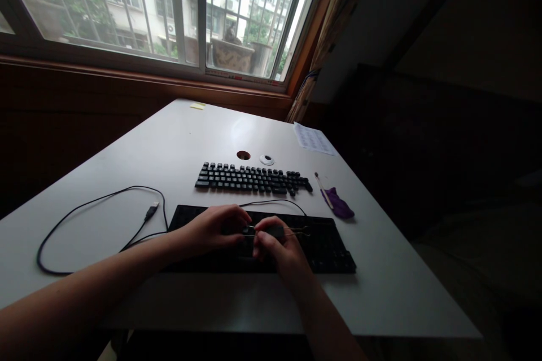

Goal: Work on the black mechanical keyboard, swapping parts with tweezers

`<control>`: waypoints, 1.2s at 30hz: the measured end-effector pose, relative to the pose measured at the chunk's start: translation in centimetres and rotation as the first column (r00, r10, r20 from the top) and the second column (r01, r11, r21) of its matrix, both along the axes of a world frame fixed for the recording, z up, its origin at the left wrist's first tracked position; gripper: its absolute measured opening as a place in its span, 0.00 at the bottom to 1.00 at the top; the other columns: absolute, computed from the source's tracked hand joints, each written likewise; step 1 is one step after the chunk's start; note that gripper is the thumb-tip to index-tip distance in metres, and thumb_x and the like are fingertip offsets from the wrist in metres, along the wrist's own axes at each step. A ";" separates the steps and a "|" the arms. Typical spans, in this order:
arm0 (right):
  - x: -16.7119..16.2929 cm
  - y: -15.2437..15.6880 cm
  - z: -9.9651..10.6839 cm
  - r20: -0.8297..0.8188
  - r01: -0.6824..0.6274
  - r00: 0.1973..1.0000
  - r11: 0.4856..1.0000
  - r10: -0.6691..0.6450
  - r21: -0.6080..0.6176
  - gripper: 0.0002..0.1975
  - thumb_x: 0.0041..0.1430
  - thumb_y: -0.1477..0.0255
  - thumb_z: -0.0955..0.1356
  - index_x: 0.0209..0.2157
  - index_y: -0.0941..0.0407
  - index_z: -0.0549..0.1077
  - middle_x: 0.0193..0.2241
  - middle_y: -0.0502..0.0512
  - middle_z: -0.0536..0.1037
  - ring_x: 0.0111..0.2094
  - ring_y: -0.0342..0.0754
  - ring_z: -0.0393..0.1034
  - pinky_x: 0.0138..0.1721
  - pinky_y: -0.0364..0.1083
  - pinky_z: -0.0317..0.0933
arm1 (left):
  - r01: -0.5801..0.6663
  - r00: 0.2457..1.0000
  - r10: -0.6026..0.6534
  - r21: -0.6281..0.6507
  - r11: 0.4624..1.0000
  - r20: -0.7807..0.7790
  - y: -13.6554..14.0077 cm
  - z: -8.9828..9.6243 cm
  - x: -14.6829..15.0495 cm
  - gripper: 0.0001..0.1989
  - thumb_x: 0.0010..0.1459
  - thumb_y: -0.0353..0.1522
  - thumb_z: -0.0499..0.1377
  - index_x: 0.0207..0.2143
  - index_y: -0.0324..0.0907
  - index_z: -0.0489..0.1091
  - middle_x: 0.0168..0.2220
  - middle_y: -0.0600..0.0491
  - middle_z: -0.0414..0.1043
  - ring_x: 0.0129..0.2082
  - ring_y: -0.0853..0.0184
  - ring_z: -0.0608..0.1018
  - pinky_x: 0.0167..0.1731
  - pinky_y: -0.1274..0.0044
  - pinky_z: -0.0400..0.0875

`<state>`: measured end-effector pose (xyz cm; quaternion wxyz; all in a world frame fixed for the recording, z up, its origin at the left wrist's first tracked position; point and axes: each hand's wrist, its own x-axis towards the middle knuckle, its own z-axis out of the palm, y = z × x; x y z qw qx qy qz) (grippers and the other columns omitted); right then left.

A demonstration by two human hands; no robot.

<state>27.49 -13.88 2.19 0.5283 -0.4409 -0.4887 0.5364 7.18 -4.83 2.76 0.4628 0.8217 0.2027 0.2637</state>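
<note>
A black keyboard (326,242) lies on the desk under both hands, its keycaps off over much of the dark frame. My right hand (279,242) grips a keycap puller (275,230) by its dark middle, with thin wire loops sticking out on both sides. The left wires reach a small dark keycap (245,230). Around that keycap curl the thumb and fingers of my left hand (215,227), just above the keyboard; how firmly they touch it is hard to see in the shade.
Removed keycaps (254,177) stand in rows behind the keyboard. A USB cable (101,197) loops on the left. At right are a purple cloth (339,204), a thin brush-like stick (324,190) and a printed sheet (314,139). A round cover (266,160) sits beside the desk hole (243,155).
</note>
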 end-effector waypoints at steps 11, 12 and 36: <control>0.2 -0.7 0.3 -0.030 -0.034 0.999 0.999 0.035 0.021 0.05 0.60 0.70 0.70 0.38 0.54 0.74 0.23 0.48 0.75 0.25 0.43 0.70 0.29 0.43 0.60 | 0.057 0.998 -0.057 -0.250 0.967 0.010 -0.3 0.6 -0.1 0.14 0.56 0.32 0.64 0.45 0.37 0.71 0.39 0.49 0.75 0.39 0.64 0.77 0.39 0.74 0.72; 0.2 -0.7 0.3 -0.029 -0.028 0.999 0.999 0.029 0.026 0.05 0.60 0.70 0.70 0.38 0.54 0.74 0.23 0.48 0.75 0.24 0.44 0.70 0.29 0.43 0.60 | 0.077 0.997 -0.072 -0.289 0.954 0.027 -0.3 0.7 -0.1 0.14 0.57 0.32 0.64 0.45 0.37 0.71 0.39 0.49 0.75 0.39 0.64 0.77 0.40 0.74 0.72; -0.1 -0.5 -0.2 0.082 0.200 0.973 0.964 -0.217 0.173 0.18 0.69 0.62 0.62 0.26 0.55 0.70 0.22 0.48 0.63 0.23 0.43 0.55 0.25 0.44 0.50 | 0.142 0.938 0.098 -0.626 0.767 0.332 0.5 0.3 0.0 0.11 0.58 0.33 0.65 0.40 0.36 0.70 0.35 0.51 0.73 0.34 0.69 0.74 0.37 0.76 0.69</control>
